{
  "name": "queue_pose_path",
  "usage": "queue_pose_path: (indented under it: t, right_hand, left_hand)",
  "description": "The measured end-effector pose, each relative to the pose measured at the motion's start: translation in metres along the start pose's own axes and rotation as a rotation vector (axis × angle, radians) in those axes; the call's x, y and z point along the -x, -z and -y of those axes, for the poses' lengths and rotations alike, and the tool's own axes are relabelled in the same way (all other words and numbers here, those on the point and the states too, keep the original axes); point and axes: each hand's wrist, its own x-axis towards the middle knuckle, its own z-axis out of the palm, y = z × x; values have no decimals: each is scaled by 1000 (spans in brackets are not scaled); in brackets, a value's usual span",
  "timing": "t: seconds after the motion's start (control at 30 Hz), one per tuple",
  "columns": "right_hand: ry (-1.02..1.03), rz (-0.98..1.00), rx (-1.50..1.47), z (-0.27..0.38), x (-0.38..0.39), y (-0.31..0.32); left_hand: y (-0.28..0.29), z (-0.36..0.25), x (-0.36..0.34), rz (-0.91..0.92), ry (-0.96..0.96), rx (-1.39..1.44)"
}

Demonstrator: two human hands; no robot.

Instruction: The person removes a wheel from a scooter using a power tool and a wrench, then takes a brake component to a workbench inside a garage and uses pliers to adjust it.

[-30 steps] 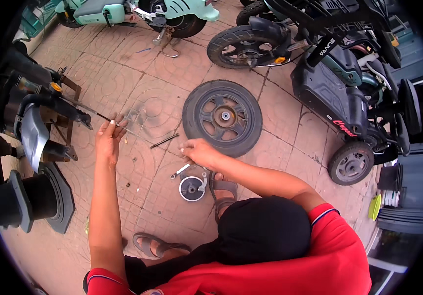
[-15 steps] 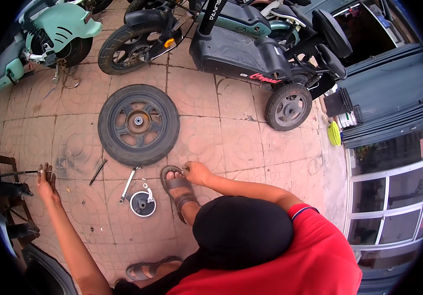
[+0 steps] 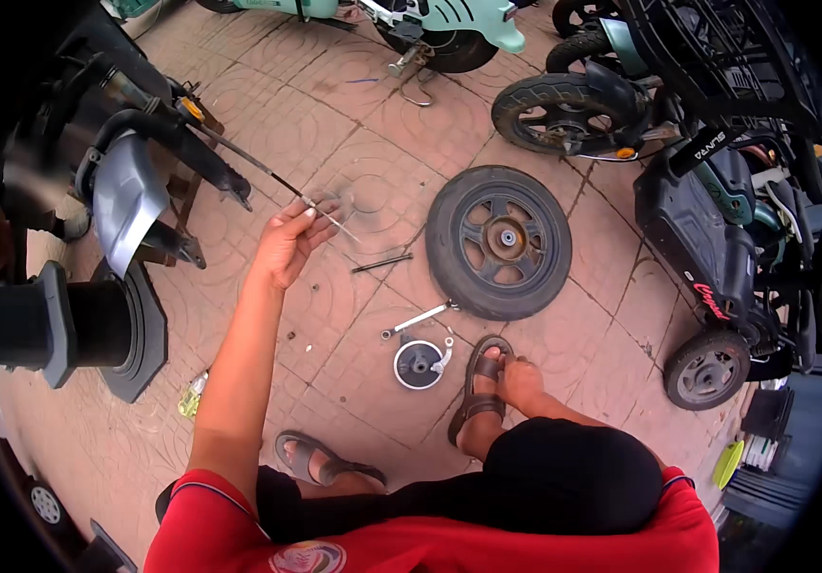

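Observation:
A thin dark brake cable [image 3: 263, 169] runs down from the scooter parts at the left. My left hand [image 3: 291, 237] is closed on it by thumb and fingers, the other fingertips blurred; a thin bare end sticks out beyond them. My right hand [image 3: 522, 385] is curled beside the sandal [image 3: 484, 382] on my right foot; whatever its fingers hold, if anything, is hidden. In front of my feet lie a round brake plate [image 3: 418, 367] with a small lever, and a wrench [image 3: 417, 319]. Farther off, a wheel with its tyre [image 3: 444, 244] lies flat.
A slim black rod [image 3: 382, 263] lies on the paving left of the wheel. Scooter parts with a silver panel [image 3: 131, 205] stand at the left, a black scooter [image 3: 707, 205] at the right. A mint-green scooter [image 3: 473, 21] is at the back. Black stand-like pieces [image 3: 96, 320] fill the near left.
The view has swung left, bringing the scooter parts into fuller sight. My left hand appears to have gone from open fingers near the cable to a pinch on it. The right stays by the foot.

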Motion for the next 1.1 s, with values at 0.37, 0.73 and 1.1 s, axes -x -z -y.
queue_pose_path:
  t: [0.37,0.73,1.1]
  right_hand:
    - [-40,291,-47,24,1,26]
    - [-100,223,-44,24,-2,12]
    - [-85,196,-26,19,-7,0]
  left_hand:
    - [-6,1,16,19,5,54]
    - [-10,1,16,46,2,32]
    - [-15,-1,18,25,2,32]
